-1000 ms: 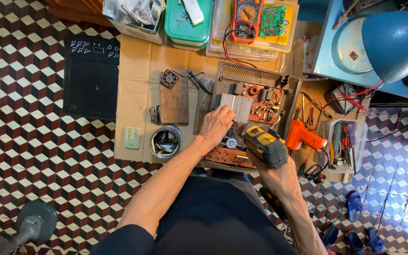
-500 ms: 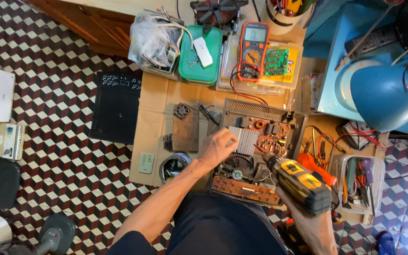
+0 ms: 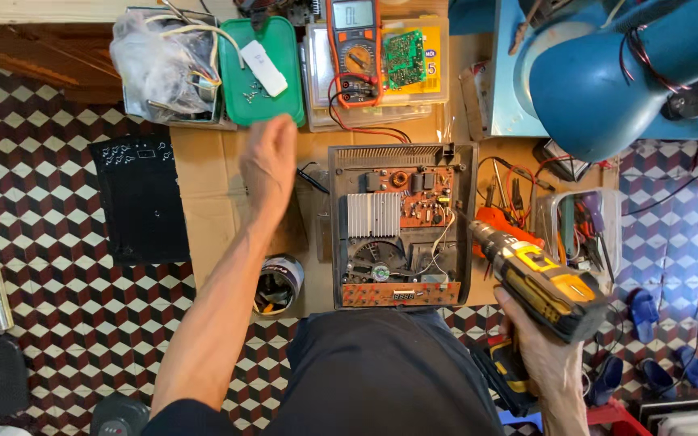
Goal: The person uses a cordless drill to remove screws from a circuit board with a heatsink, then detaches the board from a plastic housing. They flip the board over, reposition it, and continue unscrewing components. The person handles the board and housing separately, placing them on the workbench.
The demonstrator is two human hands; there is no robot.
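1. Head view, room: a floor of red, black and white cube-pattern tiles point(image 3: 34, 194), with a sheet of brown cardboard point(image 3: 203, 186) laid on it as the work surface; a blue lamp point(image 3: 607, 73) hangs over the right.
2. On the cardboard lies the opened appliance point(image 3: 401, 226), its circuit board, finned heatsink and fan exposed. Above it sit a green tray point(image 3: 264, 77) with small screws and an orange multimeter point(image 3: 355, 48).
3. The left hand point(image 3: 270, 161) hovers blurred near the tray; I cannot tell whether it holds anything.
4. The right hand point(image 3: 543, 347) grips a yellow cordless drill point(image 3: 539, 278), its bit just beside the appliance's right edge.
5. Risk: the bit could slip onto the board or snag the loose white wires, since the case is unsteadied.
6. Risk: a sweeping arm could knock the tray and scatter screws.
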